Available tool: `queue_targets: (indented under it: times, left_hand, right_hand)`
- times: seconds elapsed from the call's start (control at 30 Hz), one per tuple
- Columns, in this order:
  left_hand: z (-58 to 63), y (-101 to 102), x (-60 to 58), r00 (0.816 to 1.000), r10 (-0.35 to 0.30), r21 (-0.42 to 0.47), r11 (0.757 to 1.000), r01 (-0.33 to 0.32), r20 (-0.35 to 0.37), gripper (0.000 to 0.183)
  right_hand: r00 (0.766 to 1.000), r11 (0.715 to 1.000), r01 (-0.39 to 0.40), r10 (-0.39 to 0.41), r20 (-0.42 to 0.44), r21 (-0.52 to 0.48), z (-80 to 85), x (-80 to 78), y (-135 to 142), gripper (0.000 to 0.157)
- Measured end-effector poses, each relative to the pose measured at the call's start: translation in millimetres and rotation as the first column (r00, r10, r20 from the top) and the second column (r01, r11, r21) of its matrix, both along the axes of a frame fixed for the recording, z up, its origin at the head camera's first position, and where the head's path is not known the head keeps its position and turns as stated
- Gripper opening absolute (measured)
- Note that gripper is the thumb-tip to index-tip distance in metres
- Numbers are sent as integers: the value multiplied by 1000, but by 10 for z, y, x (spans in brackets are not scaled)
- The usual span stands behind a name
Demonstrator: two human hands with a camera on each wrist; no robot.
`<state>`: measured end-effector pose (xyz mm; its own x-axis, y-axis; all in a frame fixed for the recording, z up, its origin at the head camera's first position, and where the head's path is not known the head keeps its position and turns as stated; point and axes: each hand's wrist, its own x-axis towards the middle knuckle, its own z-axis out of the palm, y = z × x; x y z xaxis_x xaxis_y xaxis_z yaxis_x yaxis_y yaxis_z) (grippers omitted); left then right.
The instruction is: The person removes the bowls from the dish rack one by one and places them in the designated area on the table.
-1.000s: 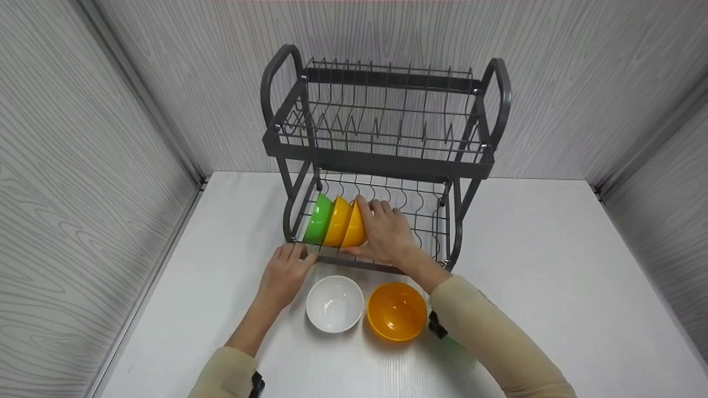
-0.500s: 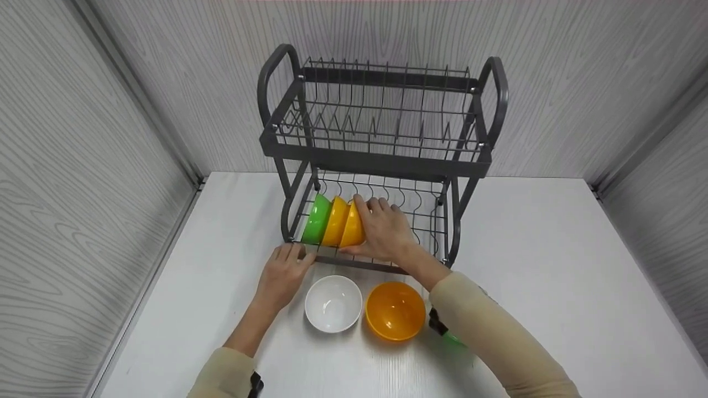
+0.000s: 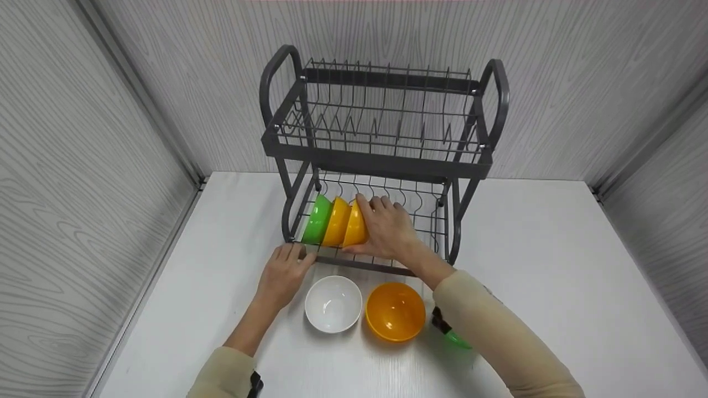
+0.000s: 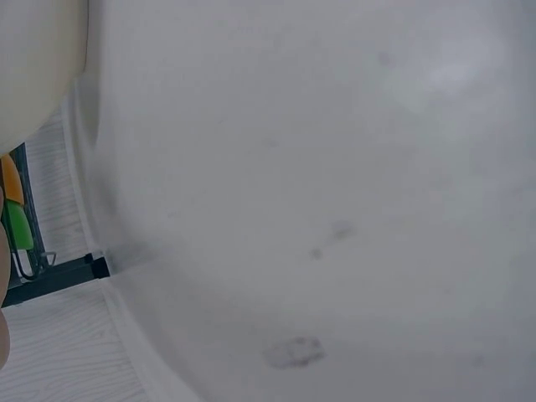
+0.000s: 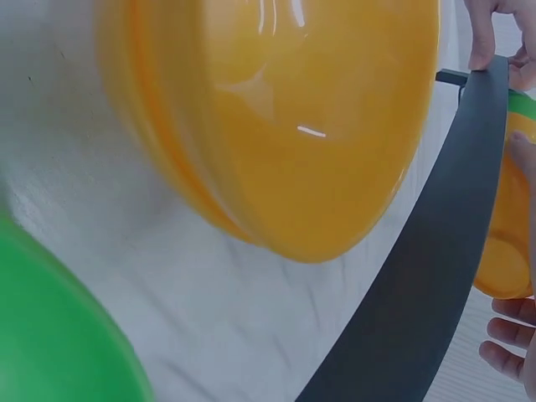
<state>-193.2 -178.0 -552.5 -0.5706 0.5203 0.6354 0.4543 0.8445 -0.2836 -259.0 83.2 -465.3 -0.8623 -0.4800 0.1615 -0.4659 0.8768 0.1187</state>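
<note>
In the head view my right hand pinches the rightmost yellow bowl between thumb and fingers, on the lower tier of a black dish rack. That bowl stands on its side, facing right, its inside hidden by the hand. Left of it, another yellow bowl and a green bowl stand tilted the same way in a row. My left hand holds the front left corner of the rack's lower rail, and the right wrist view shows its thumb and fingers around the dark rail.
In front of the rack, a white bowl and an orange bowl sit upright on the white table. Another green bowl is mostly hidden under my right sleeve. The rack's upper tier overhangs the lower one. Panels enclose the sides and back.
My right hand and the rightmost yellow bowl have shifted very slightly right. A bit more of the green bowl shows beside my right sleeve. The left hand keeps its place.
</note>
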Motion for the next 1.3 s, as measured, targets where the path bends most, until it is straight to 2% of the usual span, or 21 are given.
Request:
queue_targets:
  times: [0.47, 0.73, 1.0, 1.3]
  left_hand:
    - [-7, -6, 0, 1000, -2, -2, 1000, 2, 13, 23]
    - [14, 5, 7, 1000, -7, 12, 1000, 7, 29, 24]
    - [24, 1, 5, 999, -10, 16, 1000, 10, 33, 23]
    - [2, -1, -12, 999, -25, 18, 1000, 25, 20, 19]
  right_hand:
    - [1000, 1000, 3, -3, -8, 30, 69, 4, 117, 119]
    - [1000, 1000, 7, -7, 23, -11, 141, 48, 185, 122]
    - [1000, 1000, 1, -1, 10, -28, 219, 94, 251, 124]
    - [1000, 998, -10, 11, 3, -62, 220, 206, 318, 123]
